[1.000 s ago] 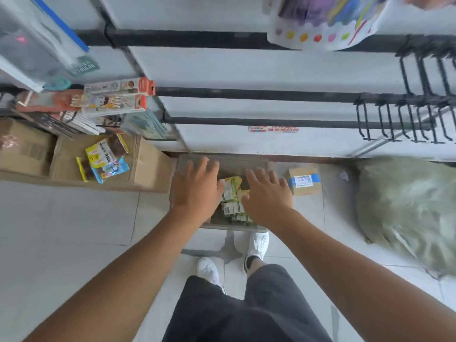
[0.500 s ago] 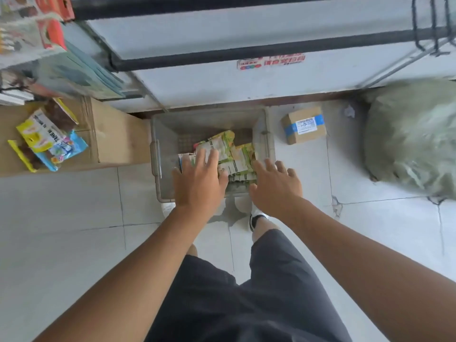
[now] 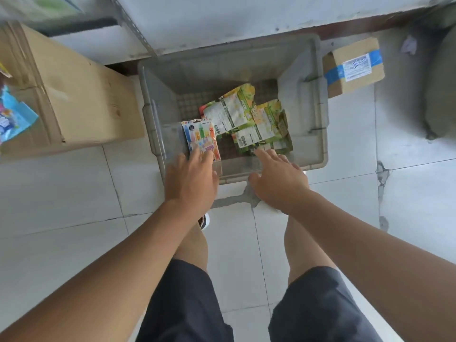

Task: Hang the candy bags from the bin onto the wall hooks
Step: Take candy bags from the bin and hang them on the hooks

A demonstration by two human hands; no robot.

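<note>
A grey plastic bin (image 3: 302, 92) stands on the floor against the wall. Inside lie several green and yellow candy bags (image 3: 249, 114) in a loose pile, and a colourful bag with crayon-like figures (image 3: 201, 137) at the near left. My left hand (image 3: 191, 178) reaches over the bin's near rim, its fingertips at the lower edge of the colourful bag. My right hand (image 3: 278, 178) hovers over the near rim with fingers spread, close to the green bags. Neither hand holds anything. No wall hooks are in view.
A large cardboard box (image 3: 81, 102) sits left of the bin, with a blue packet (image 3: 12, 119) at its far left. A small taped carton (image 3: 354, 66) lies right of the bin, and a grey-green sack (image 3: 441, 90) beyond it. My legs stand on white floor tiles.
My head has tilted further down and closer, so the hooks and shelves left the view. Both hands have dropped toward the bin's near edge, and the colourful bag now shows under my left fingers.
</note>
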